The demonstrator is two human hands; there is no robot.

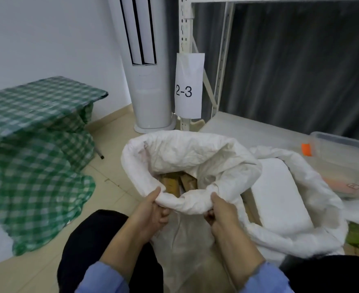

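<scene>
In the head view, a large white woven sack (pixel 187 157) stands open on the tiled floor (pixel 111 166) between the person's knees, its rim rolled outward into a thick cuff. The left hand (pixel 151 210) grips the near edge of that cuff, thumb lying over the top and fingers curled underneath the fold. The right hand (pixel 222 211) holds the same near edge a little further along, thumb on top and fingers tucked under the fabric, so both hands are closed round the rolled rim. Down inside the sack lie brown cardboard boxes (pixel 178 182), only partly visible. Just beside it on the right stands a second white sack (pixel 305 176) with a white slab (pixel 280 193) inside. A clear plastic bin (pixel 343 151) sits on the low shelf (pixel 238 125) behind. A green checked cloth (pixel 34 144) covers a table on the left, and a paper label (pixel 188 85) reading 2-3 hangs on the rack post.
</scene>
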